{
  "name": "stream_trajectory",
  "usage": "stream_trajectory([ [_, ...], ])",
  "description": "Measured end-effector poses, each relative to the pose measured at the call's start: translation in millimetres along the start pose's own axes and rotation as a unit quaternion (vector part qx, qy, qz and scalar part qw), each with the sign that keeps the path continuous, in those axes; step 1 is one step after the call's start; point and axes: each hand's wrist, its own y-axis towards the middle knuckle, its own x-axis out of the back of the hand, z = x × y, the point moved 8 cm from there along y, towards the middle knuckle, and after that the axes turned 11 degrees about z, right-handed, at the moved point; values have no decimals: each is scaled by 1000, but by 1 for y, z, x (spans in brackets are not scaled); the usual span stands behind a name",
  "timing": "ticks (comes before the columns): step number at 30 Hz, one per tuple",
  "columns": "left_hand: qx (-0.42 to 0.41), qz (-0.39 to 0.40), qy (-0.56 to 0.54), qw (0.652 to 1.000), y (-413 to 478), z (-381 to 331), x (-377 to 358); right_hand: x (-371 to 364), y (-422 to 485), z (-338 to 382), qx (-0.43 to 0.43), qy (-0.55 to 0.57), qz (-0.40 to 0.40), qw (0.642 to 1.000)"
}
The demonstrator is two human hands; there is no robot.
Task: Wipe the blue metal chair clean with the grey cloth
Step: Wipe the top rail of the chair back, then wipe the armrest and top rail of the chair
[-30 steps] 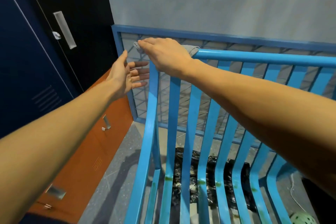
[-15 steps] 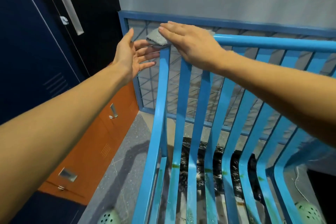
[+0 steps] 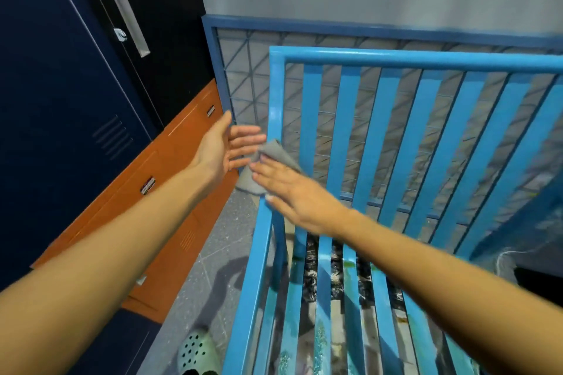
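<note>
The blue metal chair [image 3: 384, 143] with a slatted back and seat fills the right half of the view. My right hand [image 3: 292, 192] lies flat with fingers straight, pressing the grey cloth [image 3: 274, 155] against the chair's left back post, about halfway down it. Part of the cloth hangs off the post's left side. My left hand [image 3: 225, 146] is open, palm facing right, just left of the cloth and post, its fingertips close to the cloth; I cannot tell if they touch it. Green stains show on the seat slats [image 3: 347, 266].
Dark blue lockers [image 3: 61, 94] and low orange lockers [image 3: 170, 186] stand at the left. A blue wire-mesh frame [image 3: 249, 76] leans on the wall behind the chair. A green perforated clog [image 3: 195, 353] is on the grey floor at the chair's front left. Black plastic lies under the seat.
My right hand slid the cloth from the top left corner of the backrest down the left post. My left hand moved down alongside it. The camera tilted downward.
</note>
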Motion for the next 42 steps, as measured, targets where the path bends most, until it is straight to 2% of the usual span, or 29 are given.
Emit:
stream_trajectory([
  [3, 29, 3, 17, 999, -38, 35, -6, -34, -26, 32, -25, 77, -5, 997],
  [8, 87, -43, -42, 994, -119, 85, -14, -67, -66, 87, -39, 182, -16, 982],
  [15, 154, -98, -75, 980, -246, 126, -23, -101, -136, 205, 3, 223, -14, 975],
  [19, 163, -119, -50, 978, -297, 138, -38, -128, -167, 261, 77, 207, 9, 975],
  [22, 159, -137, -56, 976, -323, 138, -43, -158, -178, 280, 131, 111, 50, 984],
  [25, 135, -150, -98, 974, -335, 140, -43, -150, -178, 276, 129, 75, 30, 988],
  [27, 114, -164, -109, 974, -339, 137, -40, -132, -172, 271, 104, 106, -18, 989],
  [29, 77, -181, -84, 977, -341, 126, -39, -113, -166, 259, 63, 189, -79, 977],
  [31, 44, -195, -47, 979, -341, 108, -46, -100, -164, 237, -18, 289, -120, 950],
  [34, -3, -182, -20, 983, -333, 81, -74, -82, -179, 203, -140, 400, -164, 891],
  [37, -31, -152, -16, 988, -323, 70, -117, -68, -216, 168, -217, 433, -193, 853],
  [39, -36, -132, -15, 991, -312, 72, -149, -54, -251, 142, -236, 449, -223, 832],
  [42, -35, -82, -27, 996, -290, 79, -209, -23, -311, 102, -266, 423, -264, 825],
])
